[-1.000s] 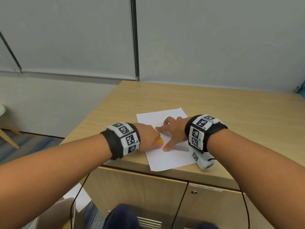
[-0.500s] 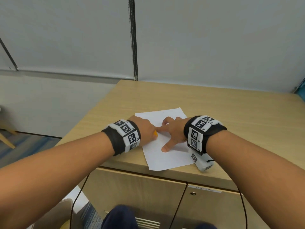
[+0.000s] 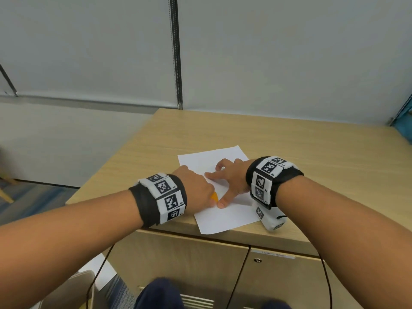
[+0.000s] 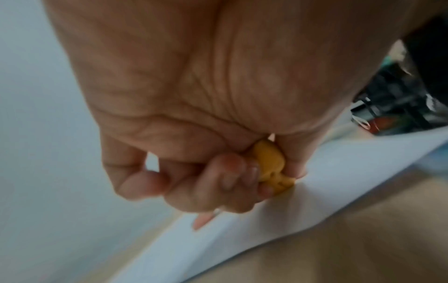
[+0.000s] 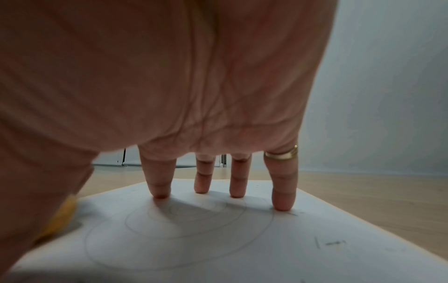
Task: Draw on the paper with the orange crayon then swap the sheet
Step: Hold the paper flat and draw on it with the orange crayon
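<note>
On the worktop (image 3: pixel 312 152): white paper (image 3: pixel 225 217), at the near edge.
Left hand (image 3: pixel 196 190): fingers curled round the orange crayon (image 4: pixel 271 168), tip on the sheet.
Right hand (image 3: pixel 231 177): fingers straight and spread, pinning the paper.
Change: crayon has slid nearer along the sheet; drawing continues, swap not begun.
Writing: faint concentric circles (image 5: pixel 184 220); wristband tags unreadable.

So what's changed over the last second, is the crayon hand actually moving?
Yes: the left hand, gripping the orange crayon, slid away across the paper, then back toward the near edge beside the right thumb. The right hand stayed flat on the sheet, which hasn't shifted.
</note>
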{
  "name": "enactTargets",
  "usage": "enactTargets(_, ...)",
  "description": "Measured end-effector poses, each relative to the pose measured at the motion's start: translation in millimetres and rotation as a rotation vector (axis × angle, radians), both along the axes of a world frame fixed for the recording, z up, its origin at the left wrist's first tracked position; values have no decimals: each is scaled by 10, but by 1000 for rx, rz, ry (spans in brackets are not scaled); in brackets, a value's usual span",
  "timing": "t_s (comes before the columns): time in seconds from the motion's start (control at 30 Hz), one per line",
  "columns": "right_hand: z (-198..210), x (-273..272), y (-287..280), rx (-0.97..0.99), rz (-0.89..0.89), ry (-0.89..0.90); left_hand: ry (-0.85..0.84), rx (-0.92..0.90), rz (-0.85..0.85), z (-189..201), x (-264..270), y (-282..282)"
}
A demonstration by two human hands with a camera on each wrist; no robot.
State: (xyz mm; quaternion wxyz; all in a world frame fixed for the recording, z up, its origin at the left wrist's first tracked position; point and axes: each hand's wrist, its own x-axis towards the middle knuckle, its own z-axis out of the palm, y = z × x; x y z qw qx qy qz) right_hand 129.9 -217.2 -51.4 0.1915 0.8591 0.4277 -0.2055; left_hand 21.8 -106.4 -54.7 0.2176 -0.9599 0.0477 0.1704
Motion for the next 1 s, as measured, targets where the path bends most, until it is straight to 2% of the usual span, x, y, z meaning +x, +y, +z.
enactTargets(0.13,4,-12,21,3,-9,6,-30,44,137,86,139,94)
enactTargets(0.27,23,-33,28,-20,-9,6,28,-67,49,20,20,18)
enactTargets(0.33,31,-33,28,-25,-8,1,33,-52,40,22,-5,24)
enactTargets(0.43,32,-47,51,-29,-19,1,-2,42,157,63,169,153)
enactTargets(0.5,37,-54,64,-31,-17,0,-28,26,195,66,237,216)
enactTargets(0.6,42,-49,49,-20,-21,8,-9,-75,100,-12,157,178)
enactTargets(0.67,27,-32,27,-9,-23,12,14,-80,16,-41,64,142)
enactTargets(0.87,7,-23,40,10,-36,14,-18,-24,164,-8,256,281)
enactTargets(1.0,13,-10,28,12,-41,17,-1,-105,102,-60,139,181)
